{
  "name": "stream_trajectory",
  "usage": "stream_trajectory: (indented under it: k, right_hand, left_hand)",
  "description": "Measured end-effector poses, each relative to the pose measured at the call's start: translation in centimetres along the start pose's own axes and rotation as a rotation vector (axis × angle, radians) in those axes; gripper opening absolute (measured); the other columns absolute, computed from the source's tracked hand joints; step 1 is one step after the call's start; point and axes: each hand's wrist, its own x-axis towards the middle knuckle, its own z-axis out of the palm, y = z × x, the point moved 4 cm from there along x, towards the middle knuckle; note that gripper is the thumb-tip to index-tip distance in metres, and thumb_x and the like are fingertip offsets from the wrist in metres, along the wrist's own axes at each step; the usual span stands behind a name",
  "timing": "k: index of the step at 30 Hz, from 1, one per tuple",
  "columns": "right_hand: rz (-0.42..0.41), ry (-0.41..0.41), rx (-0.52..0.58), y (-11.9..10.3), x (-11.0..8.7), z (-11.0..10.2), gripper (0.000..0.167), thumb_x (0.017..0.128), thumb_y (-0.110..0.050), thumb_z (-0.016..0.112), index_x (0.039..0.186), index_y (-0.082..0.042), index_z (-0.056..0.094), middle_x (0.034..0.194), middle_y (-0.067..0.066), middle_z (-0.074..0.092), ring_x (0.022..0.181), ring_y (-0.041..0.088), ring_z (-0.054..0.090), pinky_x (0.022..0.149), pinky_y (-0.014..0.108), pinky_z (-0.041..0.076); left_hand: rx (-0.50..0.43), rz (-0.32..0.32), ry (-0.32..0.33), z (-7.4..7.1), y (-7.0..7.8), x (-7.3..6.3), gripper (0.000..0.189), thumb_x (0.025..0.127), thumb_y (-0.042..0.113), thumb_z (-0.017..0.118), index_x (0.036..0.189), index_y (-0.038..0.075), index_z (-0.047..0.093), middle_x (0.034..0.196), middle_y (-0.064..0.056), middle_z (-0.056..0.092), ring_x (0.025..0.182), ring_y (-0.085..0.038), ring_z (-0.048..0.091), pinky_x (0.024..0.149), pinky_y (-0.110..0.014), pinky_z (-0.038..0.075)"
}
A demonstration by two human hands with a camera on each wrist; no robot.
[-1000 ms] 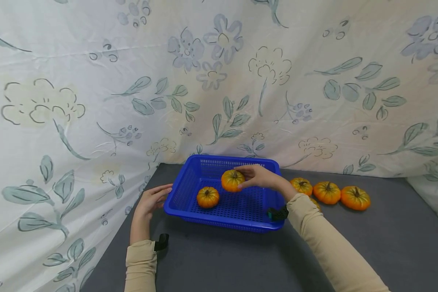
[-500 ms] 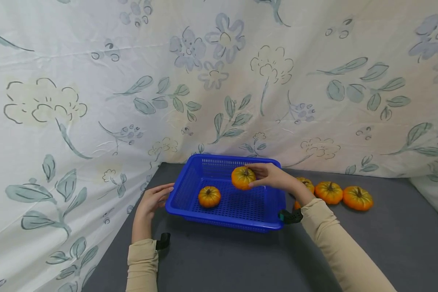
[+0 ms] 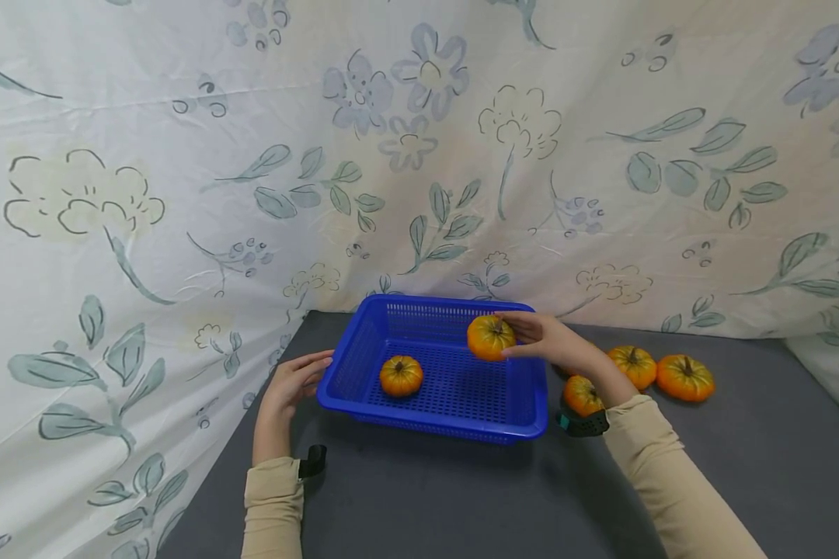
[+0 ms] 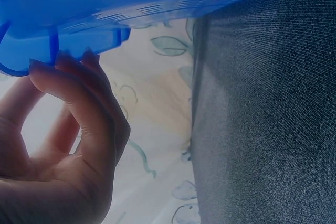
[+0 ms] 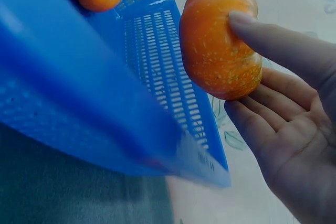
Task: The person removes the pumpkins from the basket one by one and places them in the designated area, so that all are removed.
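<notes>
In the head view a blue plastic basket (image 3: 433, 431) with slotted walls rests on the dark table. My left hand (image 3: 295, 382) is at its left rim; the left wrist view shows bent fingers (image 4: 86, 90) hooked at the rim's underside. Over the basket's right part, my right hand (image 3: 548, 341) pinches a small orange pumpkin (image 3: 490, 338) between thumb and fingertips. The right wrist view has this pumpkin (image 5: 220, 40) just above the right rim, thumb on one side and fingers on the other. One more pumpkin (image 3: 401, 376) sits on the basket floor, left of its middle.
Right of the basket, several pumpkins lie on the table, among them one beside my wrist (image 3: 582, 396) and one at the far right (image 3: 685, 378). My right forearm partly covers this group. A floral cloth (image 3: 419, 171) hangs behind the table and along its left side.
My right hand has moved right with the pumpkin, from the basket's middle toward its right side. The left hand has stayed at the left rim, and the other pumpkin in the basket has not moved.
</notes>
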Motion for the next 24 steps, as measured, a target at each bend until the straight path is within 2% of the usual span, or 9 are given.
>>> stream_trajectory:
  k: [7, 13, 20, 24]
  right_hand:
    - [0.014, 0.049, -0.017, 0.6, -1.7, -0.9, 0.077, 0.088, -0.027, 0.073, 0.151, -0.006, 0.034, 0.158, 0.017, 0.032, 0.146, 0.038, 0.029, 0.114, 0.051, 0.030]
    - [0.035, 0.081, -0.032, 0.6, -3.5, -1.7, 0.078, 0.089, -0.028, 0.072, 0.151, -0.003, 0.032, 0.158, 0.020, 0.029, 0.146, 0.041, 0.027, 0.113, 0.052, 0.029]
    - [0.023, 0.112, -0.010, 1.3, -5.4, -3.0, 0.078, 0.090, -0.027, 0.071, 0.153, -0.006, 0.030, 0.158, 0.016, 0.031, 0.146, 0.038, 0.029, 0.111, 0.046, 0.032]
    - [0.056, 0.136, -0.046, 1.9, -6.4, -3.7, 0.077, 0.090, -0.030, 0.070, 0.152, -0.007, 0.031, 0.157, 0.017, 0.032, 0.145, 0.039, 0.030, 0.111, 0.047, 0.031]
  left_hand:
    - [0.004, -0.006, -0.003, 0.0, 0.0, 0.1, 0.056, 0.086, 0.032, 0.075, 0.133, 0.005, 0.060, 0.094, 0.012, 0.072, 0.082, -0.008, 0.070, 0.071, -0.026, 0.056]
    - [0.007, -0.012, 0.002, 0.1, -0.1, 0.1, 0.055, 0.087, 0.031, 0.075, 0.133, 0.005, 0.060, 0.093, 0.012, 0.072, 0.082, -0.008, 0.070, 0.072, -0.027, 0.056]
    - [-0.003, -0.014, -0.004, 0.0, 0.1, 0.0, 0.053, 0.088, 0.029, 0.074, 0.133, 0.005, 0.060, 0.092, 0.013, 0.072, 0.082, -0.008, 0.070, 0.071, -0.027, 0.056]
    - [0.004, -0.013, -0.005, -0.1, 0.1, 0.0, 0.055, 0.087, 0.030, 0.074, 0.134, 0.005, 0.059, 0.092, 0.012, 0.071, 0.082, -0.008, 0.070, 0.072, -0.027, 0.056]
